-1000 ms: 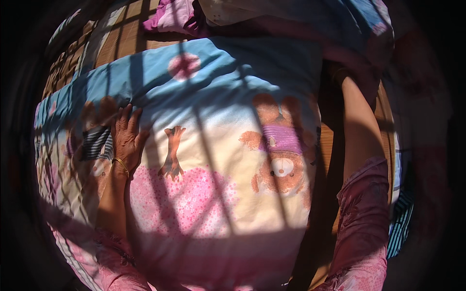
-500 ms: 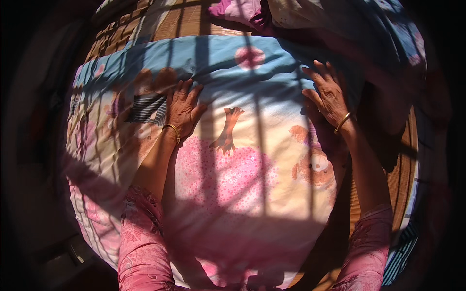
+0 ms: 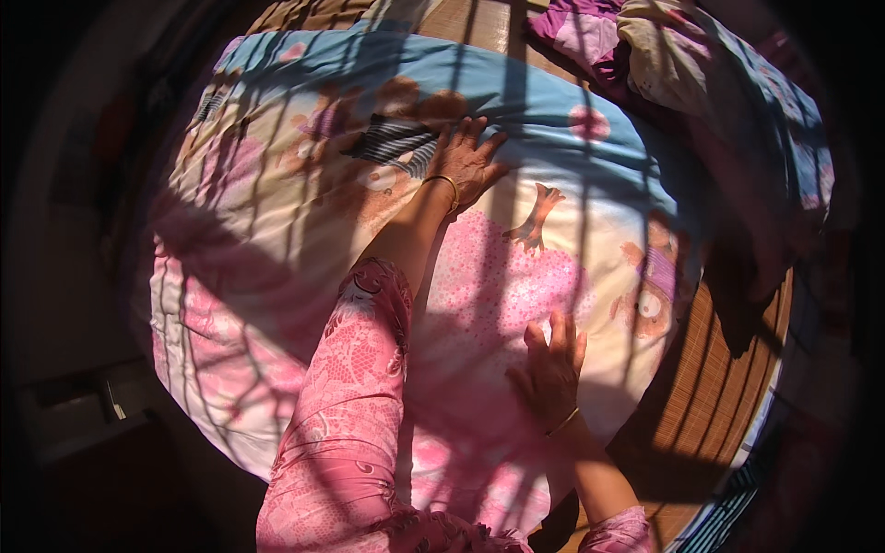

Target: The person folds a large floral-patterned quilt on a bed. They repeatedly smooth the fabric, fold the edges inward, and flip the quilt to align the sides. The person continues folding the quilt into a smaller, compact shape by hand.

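While the blue, cream and pink bear-printed cloth (image 3: 479, 276) lies spread over brown slatted matting (image 3: 719, 369), the left hand (image 3: 466, 164) rests on it, grip open, holding nothing. Over its pink part, the right hand (image 3: 551, 378) has an open, empty grip; touching or not, I can't tell. Matting shows past the cloth's right edge; crumpled purple-and-cream bedding (image 3: 659, 57) bunches beyond.
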A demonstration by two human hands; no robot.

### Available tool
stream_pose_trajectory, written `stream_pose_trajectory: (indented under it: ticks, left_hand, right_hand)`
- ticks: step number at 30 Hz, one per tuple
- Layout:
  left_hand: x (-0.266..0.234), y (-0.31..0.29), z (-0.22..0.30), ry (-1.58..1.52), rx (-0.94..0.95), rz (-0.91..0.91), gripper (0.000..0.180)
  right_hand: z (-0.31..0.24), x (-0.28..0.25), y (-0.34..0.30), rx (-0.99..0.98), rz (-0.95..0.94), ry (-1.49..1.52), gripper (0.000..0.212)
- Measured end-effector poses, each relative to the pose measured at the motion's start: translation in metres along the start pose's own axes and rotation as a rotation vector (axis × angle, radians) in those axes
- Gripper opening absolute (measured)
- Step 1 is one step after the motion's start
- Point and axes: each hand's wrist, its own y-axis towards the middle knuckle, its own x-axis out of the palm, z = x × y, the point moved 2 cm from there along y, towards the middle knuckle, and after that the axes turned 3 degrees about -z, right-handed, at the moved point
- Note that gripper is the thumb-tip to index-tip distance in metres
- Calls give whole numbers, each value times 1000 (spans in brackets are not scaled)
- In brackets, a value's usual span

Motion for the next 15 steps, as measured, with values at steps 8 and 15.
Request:
stream_pose_trajectory:
  ticks: [8,15]
  left_hand:
    - [-47,3,-43,82,-3,-279,57]
    - [-78,-206,-83,-158,316,131,61]
  right_hand:
    - [-31,25,-9,65,119,-236,68]
    - [-34,30,-9,6,186,-250,65]
